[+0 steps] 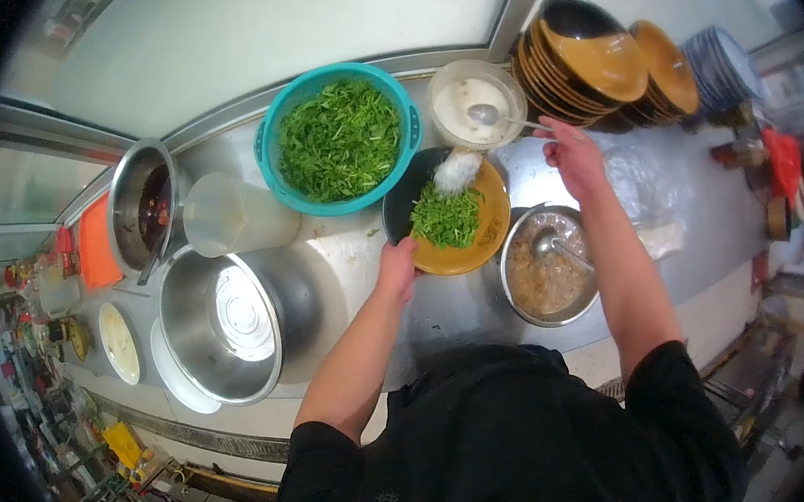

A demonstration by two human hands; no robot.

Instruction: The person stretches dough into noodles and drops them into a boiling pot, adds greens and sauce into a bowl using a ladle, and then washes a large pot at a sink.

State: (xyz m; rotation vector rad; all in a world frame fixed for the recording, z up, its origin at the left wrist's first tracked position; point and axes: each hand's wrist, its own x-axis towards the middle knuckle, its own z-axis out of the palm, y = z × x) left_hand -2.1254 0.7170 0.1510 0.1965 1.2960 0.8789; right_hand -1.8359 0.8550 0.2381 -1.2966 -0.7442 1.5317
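Observation:
My left hand (399, 268) grips the near left rim of a black and yellow bowl (487, 215), which holds chopped greens (447, 216) and a white heap (457, 171). My right hand (570, 152) is closed on the handle of a metal spoon (484, 114). The spoon's head is over a clear tub (437, 74) of white powder, behind the bowl. To the bowl's right stands a metal bowl (511, 291) of brownish food with a ladle (547, 241) in it. A teal basin (272, 181) full of chopped greens is at the back left.
Stacked yellow and black bowls (596, 62) and blue-grey plates (723, 70) stand at the back right. On the left are a large empty steel basin (183, 313), a translucent jug (217, 215) and a steel bowl of dark sauce (124, 194). Plastic wrap (640, 182) lies right of my right forearm.

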